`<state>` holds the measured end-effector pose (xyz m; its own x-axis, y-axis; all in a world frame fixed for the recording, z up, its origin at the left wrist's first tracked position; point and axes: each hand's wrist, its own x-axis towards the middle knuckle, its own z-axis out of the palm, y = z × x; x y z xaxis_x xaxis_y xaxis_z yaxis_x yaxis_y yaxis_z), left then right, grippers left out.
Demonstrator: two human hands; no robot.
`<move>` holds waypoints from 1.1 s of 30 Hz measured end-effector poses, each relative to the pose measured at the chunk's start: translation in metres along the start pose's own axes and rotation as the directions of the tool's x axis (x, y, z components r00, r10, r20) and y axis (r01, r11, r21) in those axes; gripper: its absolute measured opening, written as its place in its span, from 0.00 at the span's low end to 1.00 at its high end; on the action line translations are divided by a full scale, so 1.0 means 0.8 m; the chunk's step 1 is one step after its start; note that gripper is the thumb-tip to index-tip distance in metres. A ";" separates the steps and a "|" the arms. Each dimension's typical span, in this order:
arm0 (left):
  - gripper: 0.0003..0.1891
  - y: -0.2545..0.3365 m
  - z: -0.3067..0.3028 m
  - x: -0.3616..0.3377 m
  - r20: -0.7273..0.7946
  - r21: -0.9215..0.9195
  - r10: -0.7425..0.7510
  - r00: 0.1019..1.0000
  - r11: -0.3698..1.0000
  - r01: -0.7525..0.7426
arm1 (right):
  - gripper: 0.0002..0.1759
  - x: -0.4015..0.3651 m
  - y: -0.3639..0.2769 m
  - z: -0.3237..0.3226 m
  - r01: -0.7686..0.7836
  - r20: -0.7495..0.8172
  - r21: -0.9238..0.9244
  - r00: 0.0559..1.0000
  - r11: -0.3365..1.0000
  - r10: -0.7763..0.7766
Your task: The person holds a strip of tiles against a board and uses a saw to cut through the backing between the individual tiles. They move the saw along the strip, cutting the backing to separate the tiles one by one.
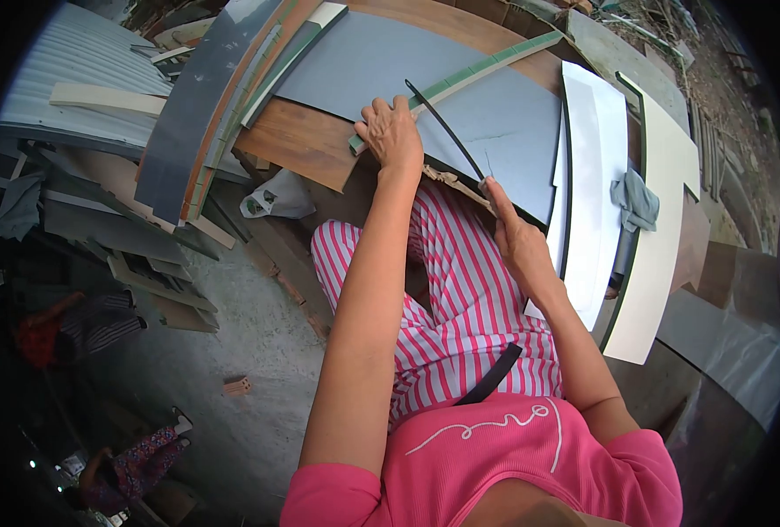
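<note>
A narrow strip with a green marked face and a pale edge (495,64) lies diagonally over the grey sheet (486,114). My left hand (390,133) is closed over its near end, fingers curled around it. In my right hand (520,239) is a long thin black hacksaw blade (447,129), gripped at its lower end. The blade crosses the strip just right of my left fingers, its tip pointing up and away from me. A ragged pale piece (458,186) shows at the sheet's near edge, between my hands.
Long curved-looking panels (205,97) are stacked left of the work surface. White sheets (594,167) and a grey cloth (636,200) lie at right. A black strip (493,373) rests on my lap. Two other people sit at lower left, near a brick (238,386) on the floor.
</note>
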<state>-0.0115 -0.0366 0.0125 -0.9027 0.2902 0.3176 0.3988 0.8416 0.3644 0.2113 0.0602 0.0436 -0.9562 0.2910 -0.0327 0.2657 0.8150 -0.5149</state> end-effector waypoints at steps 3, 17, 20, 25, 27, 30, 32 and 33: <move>0.09 0.000 0.000 0.000 -0.008 0.011 -0.001 1.000 1.000 0.001 | 0.37 0.086 -0.024 0.011 -0.019 0.053 0.002 0.998 1.000 0.019; 0.09 -0.008 0.004 0.005 -0.010 0.027 -0.004 1.000 1.000 0.004 | 0.39 0.001 0.005 0.001 0.006 0.019 -0.002 1.000 1.000 -0.006; 0.08 -0.003 0.001 0.002 -0.019 0.030 0.012 1.000 0.999 -0.011 | 0.40 0.002 0.005 0.005 0.033 -0.043 0.028 0.999 0.999 -0.032; 0.07 -0.002 0.000 0.003 -0.038 0.038 0.002 0.999 0.999 -0.001 | 0.37 0.117 -0.030 0.015 0.032 0.051 -0.033 0.998 0.999 -0.030; 0.07 -0.004 0.000 0.004 -0.030 0.057 -0.010 1.000 0.998 0.012 | 0.36 0.159 -0.036 0.021 0.145 -0.056 0.076 0.988 0.987 -0.140; 0.07 -0.002 -0.002 0.004 -0.028 0.057 -0.025 0.999 0.998 0.026 | 0.36 0.163 -0.044 0.021 0.109 -0.025 0.048 0.994 0.993 -0.108; 0.07 0.000 -0.004 0.005 -0.027 0.050 -0.026 0.999 0.998 0.027 | 0.36 0.132 -0.036 0.013 0.087 -0.004 0.050 0.996 0.995 -0.087; 0.07 0.000 -0.004 0.003 -0.026 0.047 -0.027 0.999 0.998 0.028 | 0.37 0.106 -0.030 0.009 0.066 0.016 0.056 0.998 0.996 -0.067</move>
<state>-0.0132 -0.0376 0.0160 -0.9087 0.2553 0.3302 0.3649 0.8701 0.3314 0.1228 0.0614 0.0471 -0.9737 0.2276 -0.0122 0.1947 0.8029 -0.5634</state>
